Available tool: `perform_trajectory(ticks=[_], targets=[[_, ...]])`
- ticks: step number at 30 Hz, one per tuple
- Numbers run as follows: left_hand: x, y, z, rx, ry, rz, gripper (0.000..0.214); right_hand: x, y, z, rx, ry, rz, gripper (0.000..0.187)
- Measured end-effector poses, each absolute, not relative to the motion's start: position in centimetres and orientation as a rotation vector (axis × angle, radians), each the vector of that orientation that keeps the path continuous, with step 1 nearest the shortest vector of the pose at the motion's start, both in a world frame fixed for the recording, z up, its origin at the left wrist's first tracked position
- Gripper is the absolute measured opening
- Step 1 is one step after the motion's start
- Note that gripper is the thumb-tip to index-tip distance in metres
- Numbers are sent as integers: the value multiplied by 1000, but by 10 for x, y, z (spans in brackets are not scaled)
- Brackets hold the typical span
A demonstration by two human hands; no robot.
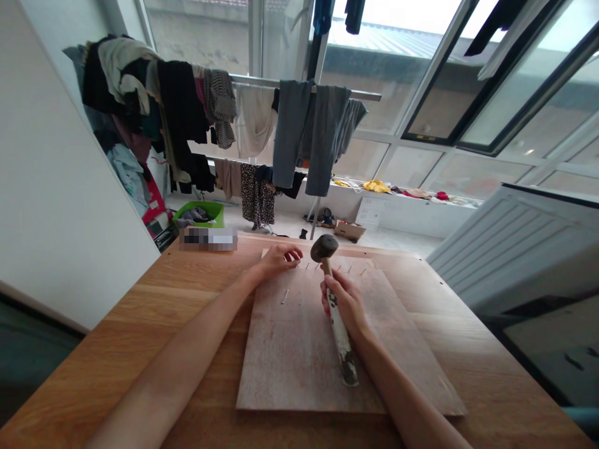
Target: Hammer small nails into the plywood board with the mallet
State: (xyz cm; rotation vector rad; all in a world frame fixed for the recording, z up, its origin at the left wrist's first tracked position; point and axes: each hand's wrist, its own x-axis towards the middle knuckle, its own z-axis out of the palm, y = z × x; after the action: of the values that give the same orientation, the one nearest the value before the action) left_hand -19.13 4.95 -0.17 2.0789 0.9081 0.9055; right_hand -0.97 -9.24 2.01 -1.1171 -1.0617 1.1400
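Observation:
My right hand (344, 298) is wrapped round the worn, paint-spattered handle of a mallet (324, 248). The dark mallet head is tilted up above the far part of a wooden board (299, 362). Several thin nails (350, 270) stand in a row along the board's far edge. At the left end of that row, my left hand (279, 259) has its fingers curled in, with thumb and fingertips close about a nail (297, 265) that is barely visible. One loose nail (285, 296) lies on the board, nearer to me.
The board lies on a wooden table (187, 324). A blurred-out item (208, 239) sits at its far left corner. Beyond are a green basket (215, 214), clothes (285, 134) on a drying rack and a cardboard box (349, 231). A white ribbed panel (519, 243) stands to the right.

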Motion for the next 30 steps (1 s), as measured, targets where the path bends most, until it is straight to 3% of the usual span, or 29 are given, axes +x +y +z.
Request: perform_trajectory(ticks=[13,20,30], targets=[[-189,48,-8,2104,865,937,13,-10,-88,9,-1108,-1143,1161,33],[-190,48,-8,2128,884,956,35,-15,-90,15,-1103,-1176,1184,32],[-191,48,-6,2167,823,980,38,-20,-89,17,-1105,-1197,1247,33]])
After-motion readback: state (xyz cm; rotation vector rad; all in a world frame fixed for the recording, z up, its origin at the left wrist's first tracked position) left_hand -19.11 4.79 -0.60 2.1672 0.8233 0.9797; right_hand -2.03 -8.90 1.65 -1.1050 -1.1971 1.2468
